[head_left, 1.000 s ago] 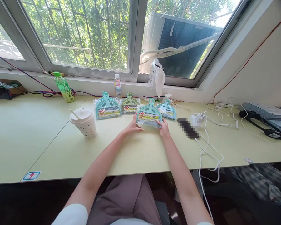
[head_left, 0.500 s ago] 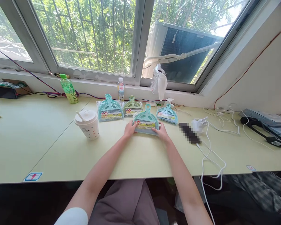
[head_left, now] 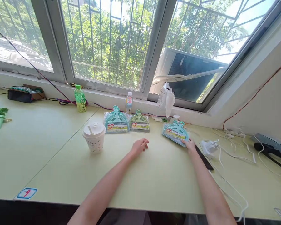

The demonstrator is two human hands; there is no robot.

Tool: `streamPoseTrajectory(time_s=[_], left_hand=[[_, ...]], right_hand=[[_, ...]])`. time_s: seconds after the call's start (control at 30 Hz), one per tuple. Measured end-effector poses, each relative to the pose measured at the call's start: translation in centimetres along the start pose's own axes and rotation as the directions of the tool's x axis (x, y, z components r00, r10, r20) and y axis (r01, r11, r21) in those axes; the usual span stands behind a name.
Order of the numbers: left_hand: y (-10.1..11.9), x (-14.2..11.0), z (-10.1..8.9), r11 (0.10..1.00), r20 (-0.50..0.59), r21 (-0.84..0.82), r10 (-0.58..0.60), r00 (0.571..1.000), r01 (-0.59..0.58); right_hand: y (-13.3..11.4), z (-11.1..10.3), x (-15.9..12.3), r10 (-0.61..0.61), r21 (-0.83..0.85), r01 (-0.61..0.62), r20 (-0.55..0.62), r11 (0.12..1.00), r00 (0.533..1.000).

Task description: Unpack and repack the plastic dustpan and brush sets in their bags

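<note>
My right hand [head_left: 189, 146] grips the lower right edge of a blue mini dustpan-and-brush set [head_left: 175, 136] in clear wrap. A second blue set lies behind or against it, its handle hole showing at the top; their overlap hides where one ends. My left hand [head_left: 140, 147] rests over the middle of the table, empty, with loosely curled fingers slightly apart. Beyond it, a wrapped green dustpan set [head_left: 139, 121] leans near the window sill. To its left stands a wrapped blue dustpan set [head_left: 117, 120], with several handle outlines stacked.
A lidded paper cup [head_left: 94, 139] stands left of my hands. A green tea bottle [head_left: 80, 98] and a clear bottle [head_left: 129, 102] stand by the sill. Right of my right hand are a dark phone [head_left: 204, 159], a white charger [head_left: 209, 147] and loose cables. A tissue pack [head_left: 166, 98] leans at the window.
The blue dustpan set from the middle has moved right, onto the one there, in my right hand. My left hand has let go of it. The view has shifted.
</note>
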State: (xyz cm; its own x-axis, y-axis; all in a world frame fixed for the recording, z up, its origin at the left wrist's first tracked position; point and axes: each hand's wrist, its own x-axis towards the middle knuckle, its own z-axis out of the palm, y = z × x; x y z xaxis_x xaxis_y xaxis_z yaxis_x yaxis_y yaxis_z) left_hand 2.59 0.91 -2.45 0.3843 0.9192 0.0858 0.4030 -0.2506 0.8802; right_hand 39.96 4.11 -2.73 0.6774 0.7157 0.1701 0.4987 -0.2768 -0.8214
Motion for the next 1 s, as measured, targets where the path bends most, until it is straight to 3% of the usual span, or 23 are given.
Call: streamPoseTrajectory(time_s=[0.1,0.17,0.33,0.4,0.47,0.57,0.63,0.7,0.77,0.8,0.9,1.0], left_hand=[[0.0,0.0,0.0,1.000,0.008,0.013,-0.004,1.000,0.004],[-0.1,0.0,0.0,1.000,0.006,0.020,-0.003,1.000,0.003],[-0.7,0.2,0.3,0.999,0.004,0.032,0.012,1.000,-0.012],[-0.8,0.3,0.4,1.000,0.003,0.014,0.006,1.000,-0.006],[-0.8,0.3,0.4,1.000,-0.003,-0.027,0.001,1.000,-0.001],[-0.7,0.4,0.2,0.997,-0.064,-0.079,-0.004,0.998,-0.001],[-0.6,0.5,-0.2,0.997,-0.175,-0.080,-0.016,0.984,0.002],[-0.5,0.6,-0.7,0.997,-0.305,-0.081,-0.033,0.952,0.008],[-0.5,0.5,-1.3,0.994,-0.407,-0.104,-0.055,0.912,0.013],[-0.5,0.4,-1.6,0.992,-0.444,-0.122,-0.070,0.893,0.017],[-0.5,0.2,-2.3,0.984,-0.502,-0.175,-0.125,0.856,0.041],[-0.7,0.3,-2.5,0.978,-0.492,-0.198,-0.154,0.857,0.062]], right_hand=[[-1.6,1.4,1.9,0.032,-0.219,-0.050,-0.089,0.974,0.996],[-2.2,2.2,2.4,-0.033,-0.324,-0.001,-0.099,0.946,0.995],[-2.4,3.2,0.9,-0.086,-0.446,-0.041,-0.260,0.894,0.962],[-2.9,3.4,-0.6,-0.198,-0.463,0.045,-0.288,0.885,0.937],[-4.1,3.9,-2.8,-0.384,-0.480,0.217,-0.282,0.850,0.879],[-7.0,6.2,-6.4,-0.614,-0.424,0.508,-0.158,0.750,0.773],[-9.4,8.9,-8.4,-0.660,-0.284,0.628,-0.022,0.725,0.751],[-11.6,11.9,-9.7,-0.597,-0.159,0.602,0.084,0.782,0.798],[-13.4,14.4,-10.1,-0.454,-0.254,0.528,0.297,0.810,0.840],[-14.1,15.3,-10.0,-0.409,-0.288,0.510,0.347,0.810,0.844],[-15.7,16.4,-9.7,-0.311,-0.377,0.473,0.416,0.796,0.855],[-16.9,15.7,-9.3,-0.264,-0.435,0.448,0.420,0.781,0.868]])
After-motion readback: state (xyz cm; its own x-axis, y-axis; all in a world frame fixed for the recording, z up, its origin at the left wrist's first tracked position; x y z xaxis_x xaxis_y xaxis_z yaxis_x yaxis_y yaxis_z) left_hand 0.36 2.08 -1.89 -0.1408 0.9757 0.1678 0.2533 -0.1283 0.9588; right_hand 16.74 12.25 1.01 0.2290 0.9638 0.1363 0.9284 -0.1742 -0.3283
